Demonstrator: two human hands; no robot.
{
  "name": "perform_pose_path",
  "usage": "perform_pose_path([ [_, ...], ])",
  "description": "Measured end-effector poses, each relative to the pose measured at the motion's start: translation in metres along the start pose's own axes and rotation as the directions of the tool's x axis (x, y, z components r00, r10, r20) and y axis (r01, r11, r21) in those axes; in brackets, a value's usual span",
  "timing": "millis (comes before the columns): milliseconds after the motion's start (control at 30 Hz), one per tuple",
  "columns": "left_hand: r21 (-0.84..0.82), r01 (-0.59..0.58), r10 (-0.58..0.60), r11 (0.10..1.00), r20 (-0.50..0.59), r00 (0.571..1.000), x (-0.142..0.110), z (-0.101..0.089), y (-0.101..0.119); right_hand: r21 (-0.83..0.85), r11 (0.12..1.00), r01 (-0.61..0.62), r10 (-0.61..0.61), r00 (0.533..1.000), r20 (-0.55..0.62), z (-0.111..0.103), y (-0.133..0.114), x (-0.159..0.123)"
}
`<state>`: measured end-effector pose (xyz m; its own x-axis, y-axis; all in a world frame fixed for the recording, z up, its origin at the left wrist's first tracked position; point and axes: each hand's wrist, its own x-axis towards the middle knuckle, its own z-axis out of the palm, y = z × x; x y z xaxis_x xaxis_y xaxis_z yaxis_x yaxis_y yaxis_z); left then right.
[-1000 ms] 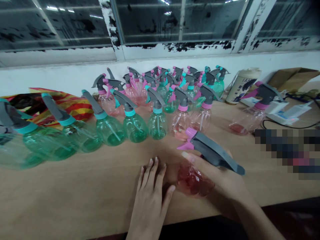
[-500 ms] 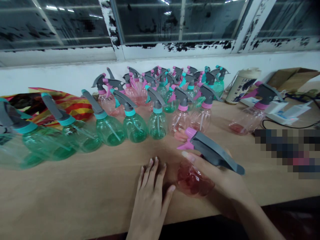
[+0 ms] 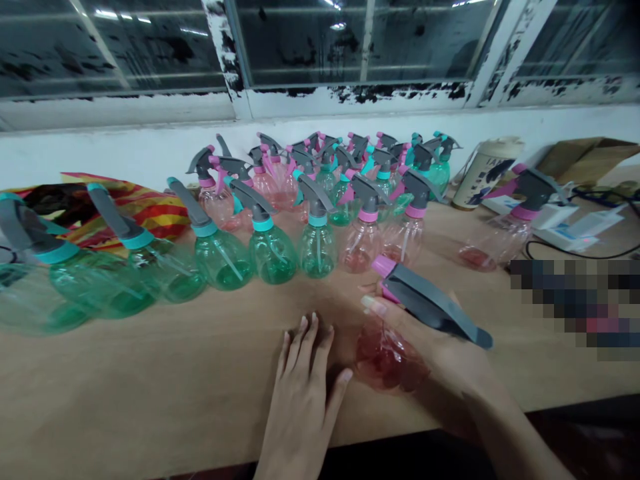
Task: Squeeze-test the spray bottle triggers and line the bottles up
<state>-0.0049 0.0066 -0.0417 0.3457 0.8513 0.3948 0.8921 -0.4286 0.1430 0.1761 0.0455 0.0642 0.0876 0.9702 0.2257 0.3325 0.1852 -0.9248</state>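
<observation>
My right hand (image 3: pixel 430 343) is closed around the neck of a pink spray bottle (image 3: pixel 387 360) with a grey and pink trigger head, at the right of centre. Its nozzle points up and to the left, and the grey lever reaches out over my wrist. Some of my right fingers are hidden behind the bottle neck. Just left of it my left hand (image 3: pixel 305 387) lies flat on the wooden table (image 3: pixel 150 400), fingers stretched out, holding nothing. Beyond the hands stand a green spray bottle (image 3: pixel 317 257) and a pink spray bottle (image 3: pixel 361 250) in the front row.
More green spray bottles (image 3: pixel 223 263) line the left side, with many mixed bottles (image 3: pixel 280 187) behind. A striped bag (image 3: pixel 150 207) lies at back left. On the right are another pink bottle (image 3: pixel 483 243), a cream tumbler (image 3: pixel 485 177), a white power strip (image 3: pixel 565 230) and cables.
The fingers of my right hand have shifted at the bottle's neck, and the pink trigger part shows less. The left hand stays flat. The view has shifted slightly.
</observation>
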Motion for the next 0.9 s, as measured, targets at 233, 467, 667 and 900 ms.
perform_pose_path([
  [233, 0.009, 0.001, -0.001, 1.0, 0.02, 1.0, 0.001, -0.002, 0.0, 0.091, 0.986, 0.136, -0.149, 0.977, 0.153, -0.005, 0.004, 0.003],
  [467, -0.013, 0.013, -0.013, 1.0, -0.005, 1.0, -0.001, 0.002, 0.001, 0.127, 0.981, 0.146, -0.161, 0.98, 0.12, -0.001, 0.01, 0.001],
  [667, -0.018, 0.002, -0.002, 1.0, 0.006, 1.0, -0.001, 0.0, 0.0, 0.126, 0.981, 0.151, -0.163, 0.982, 0.097, 0.001, 0.012, 0.0],
  [900, -0.026, -0.003, 0.003, 1.0, 0.0, 1.0, 0.0, 0.0, 0.0, 0.099, 0.986, 0.137, -0.144, 0.987, 0.073, 0.002, 0.006, -0.001],
])
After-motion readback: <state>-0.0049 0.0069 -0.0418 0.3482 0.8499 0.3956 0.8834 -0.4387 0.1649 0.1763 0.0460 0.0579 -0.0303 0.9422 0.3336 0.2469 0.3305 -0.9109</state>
